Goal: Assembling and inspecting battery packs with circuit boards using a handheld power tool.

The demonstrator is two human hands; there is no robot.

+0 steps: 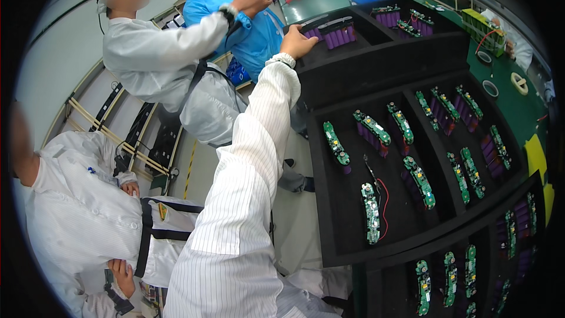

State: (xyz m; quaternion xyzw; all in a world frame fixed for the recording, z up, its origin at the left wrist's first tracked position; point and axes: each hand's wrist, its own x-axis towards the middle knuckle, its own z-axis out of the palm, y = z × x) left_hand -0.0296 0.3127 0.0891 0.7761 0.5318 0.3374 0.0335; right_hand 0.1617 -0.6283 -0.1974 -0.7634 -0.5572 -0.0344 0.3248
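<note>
My left hand [299, 42] reaches far forward over the rear black foam tray [376, 53]. Its thumb and fingers pinch the near end of a purple battery pack [312, 33] in that tray. Beside it lies another purple battery pack [340, 36] with a dark top strip. A striped white sleeve covers my arm. In the nearer black tray [353, 224], several purple packs carry green circuit boards, such as one board [419, 182] near the middle. Another green board [371, 213] has red and black wires beside it. My right hand does not show.
Several boarded packs [411, 23] fill the rear tray's far compartment. A third tray [388, 294] lies at the lower right. Tape rings [489, 88] and a yellow-green pack [482, 30] rest on the green bench [500, 76]. People in white [153, 47] and blue [203, 6] stand at the left.
</note>
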